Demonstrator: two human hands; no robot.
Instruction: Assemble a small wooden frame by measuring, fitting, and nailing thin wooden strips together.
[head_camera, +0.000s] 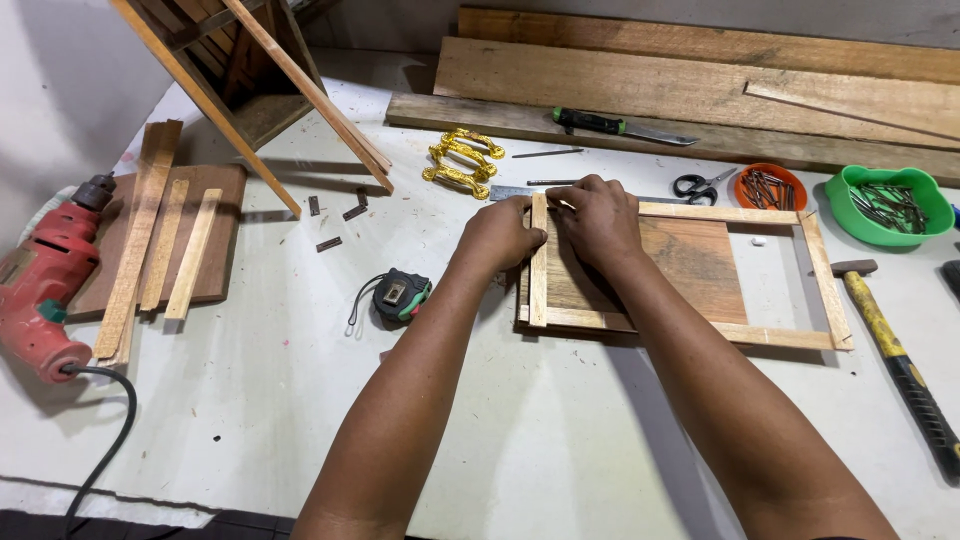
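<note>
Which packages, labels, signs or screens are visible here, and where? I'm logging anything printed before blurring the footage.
Label on the black-and-green tape measure: left of the left hand, small pale rectangular sticker on its face.
Label on the red electric drill: far left on the white table, pale plate on its body, barely visible.
No packages, signs or screens show.

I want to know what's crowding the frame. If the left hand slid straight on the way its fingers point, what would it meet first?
The left hand points up and right, toward the right hand beside it on the wooden frame. It would probably meet that hand first.
</note>
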